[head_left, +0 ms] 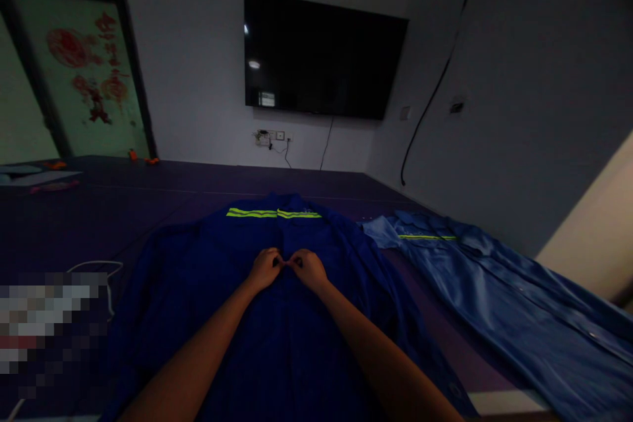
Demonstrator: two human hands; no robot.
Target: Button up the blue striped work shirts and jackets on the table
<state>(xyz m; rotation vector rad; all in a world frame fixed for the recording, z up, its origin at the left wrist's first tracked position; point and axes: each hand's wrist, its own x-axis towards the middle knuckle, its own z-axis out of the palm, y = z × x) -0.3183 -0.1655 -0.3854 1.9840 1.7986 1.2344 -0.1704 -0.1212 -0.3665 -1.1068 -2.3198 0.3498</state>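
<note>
A dark blue work jacket [217,303] with yellow-green reflective stripes across its chest lies spread flat in front of me, collar at the far end. My left hand [267,268] and my right hand [307,268] meet over its front seam, below the stripes. Both pinch the edge of the jacket's front between thumb and fingers, with the fingertips nearly touching. Whether a button sits between them is too small and dark to make out.
To the right lies a lighter blue work garment [475,283] with a thin yellow stripe. A pixelated object and white cable [109,290] are on the left. A television [321,59] hangs on the far wall above sockets [279,136]. Small orange items [152,161] lie near the door.
</note>
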